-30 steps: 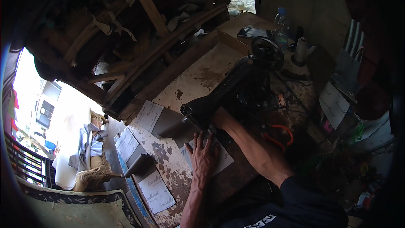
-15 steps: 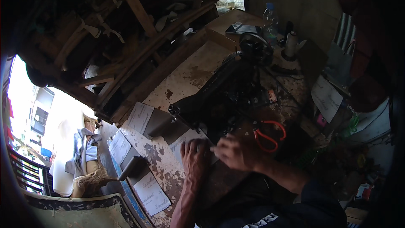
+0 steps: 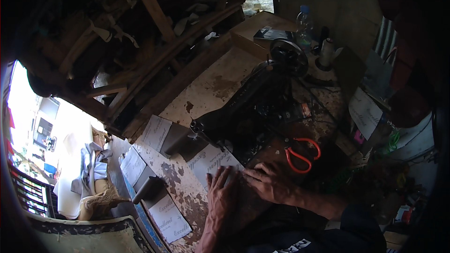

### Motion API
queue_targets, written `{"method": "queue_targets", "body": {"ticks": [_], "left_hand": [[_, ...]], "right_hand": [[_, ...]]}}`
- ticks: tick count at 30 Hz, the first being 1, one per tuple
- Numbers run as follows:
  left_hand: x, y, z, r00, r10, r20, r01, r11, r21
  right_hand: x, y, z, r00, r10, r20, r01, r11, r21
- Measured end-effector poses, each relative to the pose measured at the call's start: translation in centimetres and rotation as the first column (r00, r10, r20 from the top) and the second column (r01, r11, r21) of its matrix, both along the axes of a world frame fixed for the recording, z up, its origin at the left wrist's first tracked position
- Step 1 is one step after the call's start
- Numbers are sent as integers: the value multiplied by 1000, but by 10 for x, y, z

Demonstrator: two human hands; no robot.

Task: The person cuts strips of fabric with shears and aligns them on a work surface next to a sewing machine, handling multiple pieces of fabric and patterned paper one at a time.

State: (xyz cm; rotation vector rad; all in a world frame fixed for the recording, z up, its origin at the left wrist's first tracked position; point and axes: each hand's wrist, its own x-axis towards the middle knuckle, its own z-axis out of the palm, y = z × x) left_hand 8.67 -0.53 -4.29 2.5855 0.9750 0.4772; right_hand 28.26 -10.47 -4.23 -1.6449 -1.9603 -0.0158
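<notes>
A printed white-backed sheet [image 3: 206, 161] lies beside the needle end of the black sewing machine [image 3: 234, 105]. On its near part my left hand [image 3: 219, 194] rests open, fingers spread and pointing up toward the needle. My right hand [image 3: 269, 185] lies just to the right, open, with slightly bent fingers at the sheet's right edge; its thumb is hard to make out. Orange-handled scissors [image 3: 300, 171] rest on the worn bench above that hand. More printed pieces with a grey side [image 3: 169, 220] are spread along the bench's left.
A water bottle [image 3: 304, 28], white thread cone [image 3: 326, 52] and cardboard box [image 3: 246, 42] stand behind the machine. A dark wooden frame [image 3: 150, 4] fills the upper left. Pale rolls and fabric [image 3: 70, 168] lie outside at the left. Clutter and hanging sheets [image 3: 364, 112] crowd the right.
My right hand has come out from under the machine head, down and toward me, to the sheet's edge, uncovering the scissors. My left hand has shifted slightly down. The view has moved a little.
</notes>
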Motion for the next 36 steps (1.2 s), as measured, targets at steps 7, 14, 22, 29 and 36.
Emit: {"method": "queue_targets", "body": {"ticks": [7, 14, 22, 29, 36], "left_hand": [[5, 15, 12, 999, -1, 52, 5, 998, -70], [1, 34, 7, 999, -37, 15, 38, 998, -59], [-5, 53, 1, 999, -49, 0, 49, 998, -37], [-10, 66, -5, 998, -60, -10, 60, 998, 3], [3, 66, 0, 998, -52, 47, 52, 999, -7]], "right_hand": [[-1, 17, -1, 1000, -10, 7, 10, 1000, -3], [-1, 32, -3, 1000, -15, 11, 15, 999, -52], [-2, 51, -3, 996, -16, 83, 23, 996, -84], [6, 87, 10, 958, 9, -285, -50, 989, -137], [46, 180, 36, 946, -94, -310, -12, 947, -321]]}}
